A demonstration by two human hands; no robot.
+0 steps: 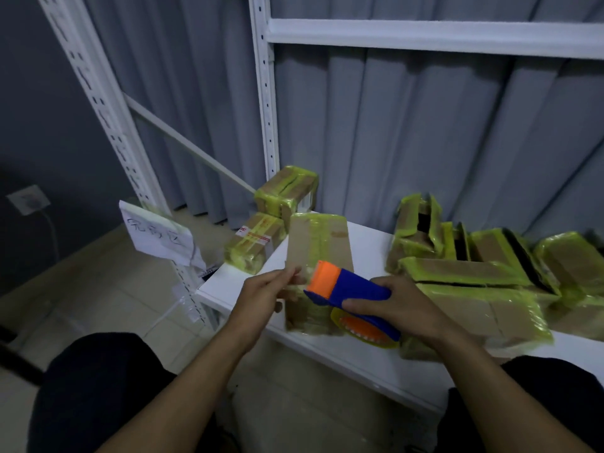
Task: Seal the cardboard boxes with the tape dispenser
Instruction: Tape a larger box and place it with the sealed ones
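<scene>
A flat cardboard box (318,243) with yellow-green tape along its top stands tilted up on the white shelf (359,351). My left hand (261,299) pinches the box's left edge near its lower part. My right hand (402,308) grips a blue tape dispenser (356,291) with an orange front and a yellow tape roll, held against the box's face.
Several taped cardboard boxes (474,279) lie piled at the right of the shelf. Two more taped boxes (284,191) are stacked at the far left corner by the white rack post (264,93). A paper label (157,237) hangs at the left. Grey curtains hang behind.
</scene>
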